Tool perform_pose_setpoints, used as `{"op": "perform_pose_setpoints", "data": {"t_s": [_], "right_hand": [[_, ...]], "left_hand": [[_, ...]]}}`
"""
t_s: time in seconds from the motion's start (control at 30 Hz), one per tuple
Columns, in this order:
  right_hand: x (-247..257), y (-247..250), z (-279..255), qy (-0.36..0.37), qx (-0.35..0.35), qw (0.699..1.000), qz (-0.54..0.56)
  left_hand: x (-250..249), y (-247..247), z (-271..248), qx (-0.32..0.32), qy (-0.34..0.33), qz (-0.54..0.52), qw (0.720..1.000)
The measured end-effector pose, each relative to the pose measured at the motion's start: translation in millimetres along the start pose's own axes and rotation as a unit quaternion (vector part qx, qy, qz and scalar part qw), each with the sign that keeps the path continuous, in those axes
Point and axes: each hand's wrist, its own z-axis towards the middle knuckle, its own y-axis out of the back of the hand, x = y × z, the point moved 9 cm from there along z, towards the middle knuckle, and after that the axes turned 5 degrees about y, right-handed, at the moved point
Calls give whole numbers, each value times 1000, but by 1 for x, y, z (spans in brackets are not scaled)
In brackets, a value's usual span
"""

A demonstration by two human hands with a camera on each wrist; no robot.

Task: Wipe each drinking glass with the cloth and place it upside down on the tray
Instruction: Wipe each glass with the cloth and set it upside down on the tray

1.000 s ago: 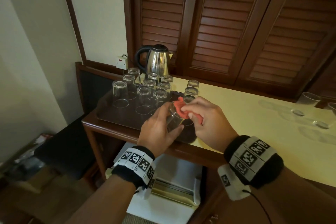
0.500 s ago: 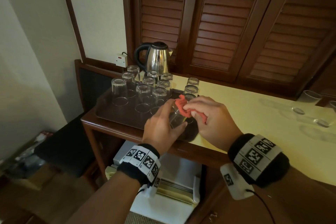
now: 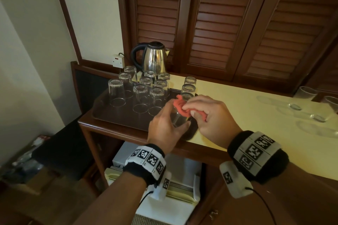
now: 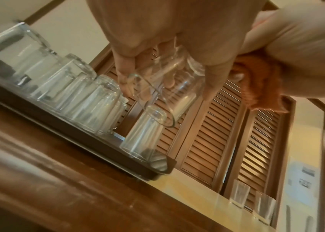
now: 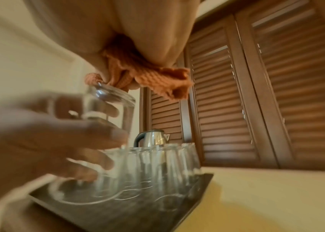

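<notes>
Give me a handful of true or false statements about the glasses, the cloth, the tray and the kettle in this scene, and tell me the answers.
1. The left hand grips a glass. True.
2. The red cloth lies flat on the tray. False: the right hand holds it bunched against the held glass.
3. The glasses on the tray stand upside down. True.
4. The kettle stands on the tray. False: it stands behind the tray, by the shutters.
5. More glasses wait at the counter's far right. True.
</notes>
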Motion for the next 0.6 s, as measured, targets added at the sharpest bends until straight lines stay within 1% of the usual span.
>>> {"op": "perform_pose_setpoints", "data": {"t_s": [0.07,0.13,0.17,0.27,0.33,0.4,0.53,0.6], "right_hand": [[-9,5,-3,-14,0,1000,-21],[-13,7,0,-23,-19,999,-42],[-9,5,1,-18,-21,999,-38],[0,0,-4,5,2,1000,-9],[-8,4,-5,-6,-1,999,-36],[-8,5,-1,-12,-20,998,-61],[4,-7,-4,17,4,999,-30],[-4,-2,-3,1,-2,999,-48]], "left_hand": [[1,2,-2,-3,2,-3,1000],[-6,-4,-5,4,-2,-5,1000],[-8,-5,-6,5,-3,-7,1000],[-2,1,-2,-9,2,-14,1000],[0,2,-3,-13,6,-20,1000],[-5,-2,-4,-8,1,-30,1000],[5,1,0,-12,15,-46,999],[4,-1,-4,-1,17,-46,999]]}}
